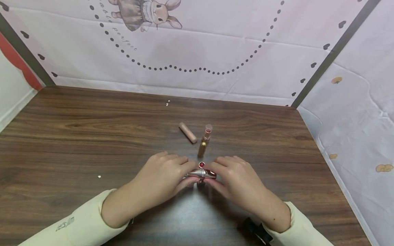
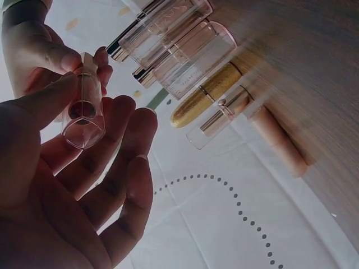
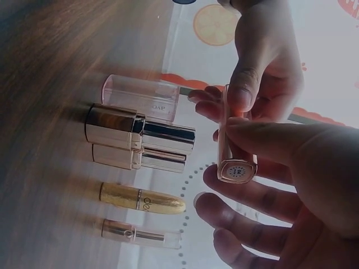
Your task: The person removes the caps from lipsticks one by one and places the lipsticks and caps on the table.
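Note:
Both hands hold a slim lipstick tube (image 1: 203,173) level above the table, with a clear end and a rose-gold base. My left hand (image 1: 166,174) pinches it from the left. From the right, my right hand (image 1: 238,176) pinches it by thumb and finger. In the left wrist view a dark red bullet shows inside the clear cap (image 2: 83,129). The right wrist view shows a round label on the base end (image 3: 237,170). Just beyond the hands stand gold-based lipsticks (image 3: 112,128), a clear cap (image 3: 140,98) and a textured gold tube (image 1: 201,149).
Farther back stands a clear-topped lipstick (image 1: 207,131). A pinkish tube (image 1: 187,133) lies on its side to its left. White scraps (image 1: 99,176) dot the brown wooden table (image 1: 77,136). A printed cloth (image 1: 215,41) hangs behind, and another (image 1: 354,136) at the right.

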Motion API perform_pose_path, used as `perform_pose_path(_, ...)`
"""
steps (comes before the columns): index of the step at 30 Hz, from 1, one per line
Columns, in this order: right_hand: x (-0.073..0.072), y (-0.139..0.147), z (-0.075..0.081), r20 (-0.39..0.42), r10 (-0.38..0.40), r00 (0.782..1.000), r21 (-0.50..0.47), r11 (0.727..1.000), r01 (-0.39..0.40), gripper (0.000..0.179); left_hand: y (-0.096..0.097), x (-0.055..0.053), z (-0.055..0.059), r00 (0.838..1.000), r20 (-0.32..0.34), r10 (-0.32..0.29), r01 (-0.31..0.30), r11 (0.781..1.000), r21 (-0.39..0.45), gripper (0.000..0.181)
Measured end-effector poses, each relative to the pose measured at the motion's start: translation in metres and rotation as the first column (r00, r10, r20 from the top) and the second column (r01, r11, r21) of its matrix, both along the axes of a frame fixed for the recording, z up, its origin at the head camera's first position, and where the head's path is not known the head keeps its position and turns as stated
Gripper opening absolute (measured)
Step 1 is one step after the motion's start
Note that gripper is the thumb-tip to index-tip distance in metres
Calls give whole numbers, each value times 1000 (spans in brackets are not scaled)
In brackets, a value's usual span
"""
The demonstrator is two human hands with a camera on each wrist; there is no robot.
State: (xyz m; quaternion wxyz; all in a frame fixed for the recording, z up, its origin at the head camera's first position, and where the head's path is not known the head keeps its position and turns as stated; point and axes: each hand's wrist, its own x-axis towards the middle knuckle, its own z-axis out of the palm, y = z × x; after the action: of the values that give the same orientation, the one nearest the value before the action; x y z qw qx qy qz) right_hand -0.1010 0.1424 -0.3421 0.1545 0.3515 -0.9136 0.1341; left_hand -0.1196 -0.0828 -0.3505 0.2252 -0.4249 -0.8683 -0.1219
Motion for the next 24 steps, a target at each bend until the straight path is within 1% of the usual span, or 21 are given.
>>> perform_pose_path(10,1,0,0,2,-20,1000,5,1000,20,21,0,0,0,1000,13,15,-15,1000,-9,26)
perform_pose_path(17,1,0,-1,-3,-26,1000,13,1000,26,21,0,1,-1,1000,9,15,-15,1000,-8,26)
perform_pose_path(24,0,4,0,2,-71,997,32,997,71,24,-1,-1,1,999,-3,42,-42,999,-15,27)
